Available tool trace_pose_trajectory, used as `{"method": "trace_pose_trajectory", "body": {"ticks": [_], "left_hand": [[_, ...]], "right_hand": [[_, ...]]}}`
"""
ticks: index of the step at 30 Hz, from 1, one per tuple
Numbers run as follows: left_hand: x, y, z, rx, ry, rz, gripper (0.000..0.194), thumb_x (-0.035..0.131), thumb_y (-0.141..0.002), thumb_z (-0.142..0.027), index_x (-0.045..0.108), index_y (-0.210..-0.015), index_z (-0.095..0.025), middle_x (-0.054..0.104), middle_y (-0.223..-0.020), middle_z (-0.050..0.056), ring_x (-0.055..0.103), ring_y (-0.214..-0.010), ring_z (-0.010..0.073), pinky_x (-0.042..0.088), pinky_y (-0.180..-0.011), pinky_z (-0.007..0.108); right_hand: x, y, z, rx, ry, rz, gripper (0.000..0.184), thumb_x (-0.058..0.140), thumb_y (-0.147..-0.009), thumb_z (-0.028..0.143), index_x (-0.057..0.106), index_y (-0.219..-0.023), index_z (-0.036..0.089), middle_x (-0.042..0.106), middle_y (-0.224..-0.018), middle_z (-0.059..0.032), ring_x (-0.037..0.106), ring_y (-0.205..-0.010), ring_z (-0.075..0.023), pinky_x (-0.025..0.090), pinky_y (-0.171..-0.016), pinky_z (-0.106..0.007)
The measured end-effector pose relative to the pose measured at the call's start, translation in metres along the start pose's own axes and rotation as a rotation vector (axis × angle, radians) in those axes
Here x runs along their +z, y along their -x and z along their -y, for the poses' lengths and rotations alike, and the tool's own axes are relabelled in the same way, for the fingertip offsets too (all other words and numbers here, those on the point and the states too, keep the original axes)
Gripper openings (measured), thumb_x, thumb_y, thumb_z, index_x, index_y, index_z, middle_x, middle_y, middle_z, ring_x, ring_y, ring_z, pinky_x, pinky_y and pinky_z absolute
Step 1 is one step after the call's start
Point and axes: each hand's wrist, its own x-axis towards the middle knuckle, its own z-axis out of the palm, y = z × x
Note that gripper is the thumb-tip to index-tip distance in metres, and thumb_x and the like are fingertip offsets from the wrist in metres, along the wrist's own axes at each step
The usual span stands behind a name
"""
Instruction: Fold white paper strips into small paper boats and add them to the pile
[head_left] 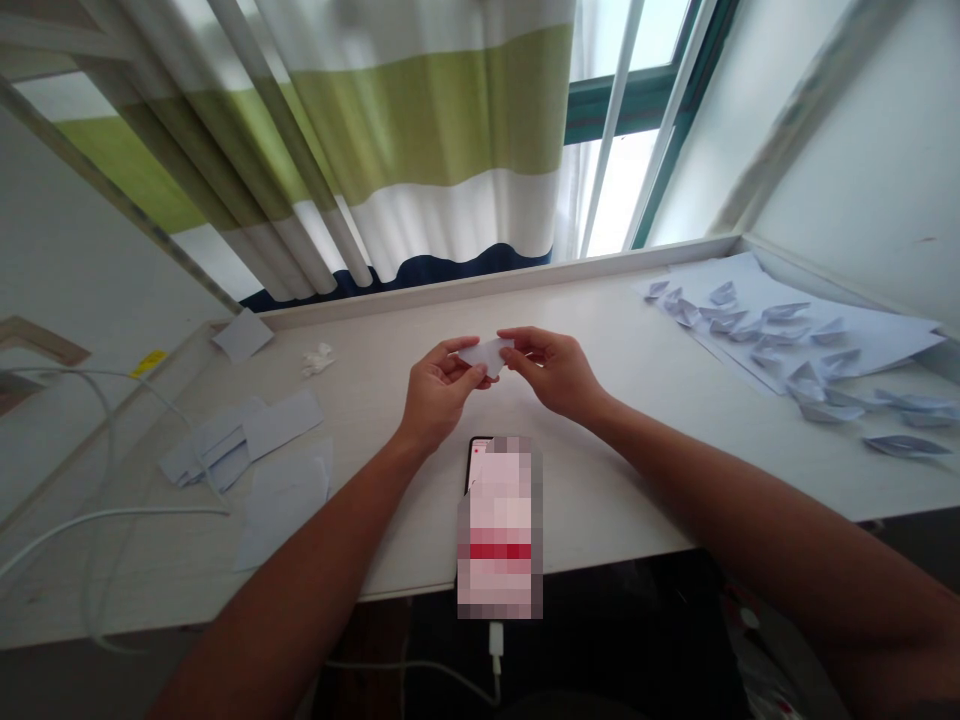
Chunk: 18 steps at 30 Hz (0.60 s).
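I have the left hand (442,392) and the right hand (553,370) both closed to a fingertip pinch on one small white paper (486,355), held between them over the desk (405,312); I judge the step in hand to be a fold, the next move calling for aligned edges and a firm crease; nearer the camera is one phone (500,530); leftward I count one crumpled scrap (319,359), one lone sheet (244,336) and several overlapping papers (282,425); rightward, roughly fifteen folded shapes (806,382) lie on and beside large sheets (892,340), too bunched to count exactly.
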Motion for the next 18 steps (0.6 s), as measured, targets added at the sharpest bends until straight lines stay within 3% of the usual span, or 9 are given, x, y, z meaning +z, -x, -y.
{"method": "trace_pose_trajectory", "body": {"ticks": [8, 13, 18], "left_hand": [[-0.002, 0.0, -0.004, -0.078, 0.019, 0.019, 0.051, 0.093, -0.075, -0.029, 0.071, -0.119, -0.015, 0.08, -0.085, 0.004, 0.081, -0.079, 0.0216, 0.068, -0.092, 0.045], [-0.002, 0.0, -0.003, -0.063, 0.0, 0.028, 0.05, 0.093, -0.075, -0.029, 0.073, -0.118, -0.015, 0.081, -0.088, 0.005, 0.081, -0.079, 0.0218, 0.068, -0.09, 0.046], [-0.002, 0.0, -0.003, -0.013, -0.013, 0.012, 0.049, 0.095, -0.074, -0.03, 0.077, -0.118, -0.015, 0.082, -0.085, 0.004, 0.081, -0.077, 0.0217, 0.069, -0.086, 0.044]], "right_hand": [[-0.002, 0.0, 0.004, -0.031, 0.0, 0.016, 0.019, 0.072, -0.099, 0.039, 0.082, -0.103, 0.024, 0.084, -0.097, -0.0059, 0.078, -0.088, -0.0236, 0.067, -0.087, -0.045], [-0.001, -0.003, -0.002, 0.042, -0.066, -0.033, 0.021, 0.08, -0.091, 0.042, 0.077, -0.095, 0.021, 0.082, -0.093, -0.0064, 0.077, -0.087, -0.0238, 0.066, -0.083, -0.044], [-0.002, -0.005, -0.008, 0.08, -0.11, -0.003, 0.029, 0.082, -0.09, 0.044, 0.075, -0.105, 0.021, 0.077, -0.086, -0.0032, 0.073, -0.079, -0.0206, 0.064, -0.077, -0.039]]}}
